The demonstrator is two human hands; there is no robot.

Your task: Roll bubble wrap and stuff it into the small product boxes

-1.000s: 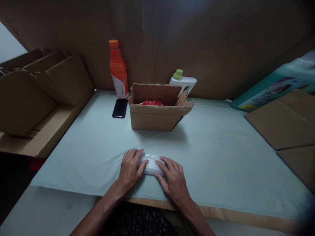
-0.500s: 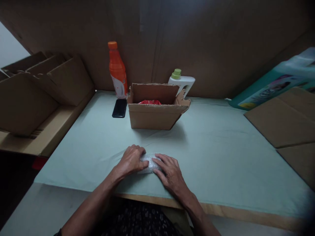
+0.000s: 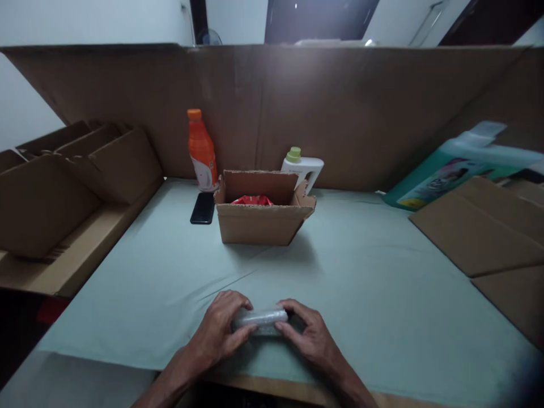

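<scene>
Holding bubble wrap [image 3: 264, 318] — left hand [image 3: 225, 323], right hand [image 3: 306, 331]; jug label [image 3: 442, 182] unreadably blurred.

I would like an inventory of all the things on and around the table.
Bubble wrap: one roll, clear, front centre
Open box: one, brown, mid-cloth
Crinkled item: one, red, inside the box
Phone: one, black, left of the box
Tall bottle: one, orange and white, behind the phone
Handled bottle: one, white, green cap, behind the box
Jug: one, teal, tilted, right rear
Flat cardboard: count unclear, brown, right
Cartons: count unclear, brown, left
Cardboard wall: one, brown, rear
Cloth: one, pale green, over the table
Unclear object: one, red, lower left
Left hand: one, holding the wrap
Right hand: one, holding the wrap
</scene>
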